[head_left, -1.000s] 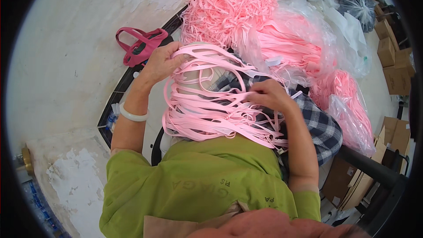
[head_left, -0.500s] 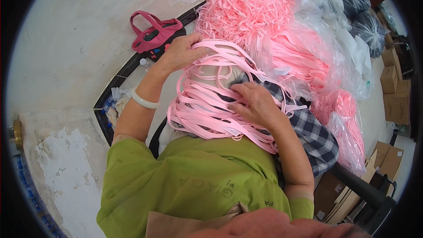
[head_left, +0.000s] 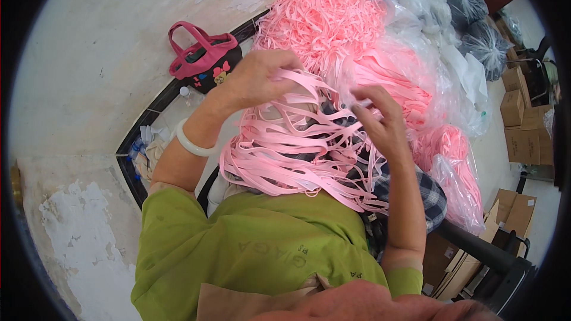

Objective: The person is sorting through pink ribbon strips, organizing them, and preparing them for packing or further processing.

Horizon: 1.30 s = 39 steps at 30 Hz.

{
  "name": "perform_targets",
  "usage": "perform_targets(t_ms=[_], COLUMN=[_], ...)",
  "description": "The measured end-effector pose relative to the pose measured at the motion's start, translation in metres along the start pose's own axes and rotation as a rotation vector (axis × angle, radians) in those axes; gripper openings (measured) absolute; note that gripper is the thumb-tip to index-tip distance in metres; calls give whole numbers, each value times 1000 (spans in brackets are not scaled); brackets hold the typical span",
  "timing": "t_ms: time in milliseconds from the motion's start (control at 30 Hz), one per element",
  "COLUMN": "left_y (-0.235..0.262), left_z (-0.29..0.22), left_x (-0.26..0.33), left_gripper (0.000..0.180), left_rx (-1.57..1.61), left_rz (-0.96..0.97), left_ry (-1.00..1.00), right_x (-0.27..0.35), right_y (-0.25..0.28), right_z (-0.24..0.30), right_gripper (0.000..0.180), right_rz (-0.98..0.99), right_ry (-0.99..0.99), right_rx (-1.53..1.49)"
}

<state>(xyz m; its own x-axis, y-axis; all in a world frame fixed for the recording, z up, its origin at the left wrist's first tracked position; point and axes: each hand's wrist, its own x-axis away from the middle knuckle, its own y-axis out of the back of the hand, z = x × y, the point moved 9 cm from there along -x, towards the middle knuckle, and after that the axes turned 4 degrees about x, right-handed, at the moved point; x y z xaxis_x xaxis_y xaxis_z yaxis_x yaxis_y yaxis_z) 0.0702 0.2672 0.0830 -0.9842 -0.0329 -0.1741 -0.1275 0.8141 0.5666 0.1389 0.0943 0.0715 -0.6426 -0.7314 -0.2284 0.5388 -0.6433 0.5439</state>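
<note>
A bunch of pink strips (head_left: 267, 157) is spread across the lap in the centre of the frame. Its upper end is gripped between the closed fingers and thumb of the left hand (head_left: 262, 80). The right hand (head_left: 386, 122), right of centre, is held partly open, fingers bent and thumb apart; whether a strip is touched cannot be told. A tangled pink pile (head_left: 321, 24) is seen at upper centre, a handbag (head_left: 205, 62) at upper left.
</note>
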Motion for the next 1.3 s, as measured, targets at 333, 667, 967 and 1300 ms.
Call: perform_targets(t_ms=[333,667,967,1300], left_y=[-7,-30,-51,-76], left_z=[20,39,30,-10], left_x=[-9,-22,-58,-98], left_gripper=[20,5,9,14], left_rx=[149,324,682,656], left_rz=[106,178,184,241], left_ry=[98,162,203,189], right_x=[-12,-12,-15,-25], right_y=[-37,-19,6,24], right_z=[-41,-57,-50,-58], right_gripper=[20,31,25,16], right_rz=[72,-57,29,-67], right_ry=[-233,-172,-219,-220], right_rx=[-590,-399,-592,-495])
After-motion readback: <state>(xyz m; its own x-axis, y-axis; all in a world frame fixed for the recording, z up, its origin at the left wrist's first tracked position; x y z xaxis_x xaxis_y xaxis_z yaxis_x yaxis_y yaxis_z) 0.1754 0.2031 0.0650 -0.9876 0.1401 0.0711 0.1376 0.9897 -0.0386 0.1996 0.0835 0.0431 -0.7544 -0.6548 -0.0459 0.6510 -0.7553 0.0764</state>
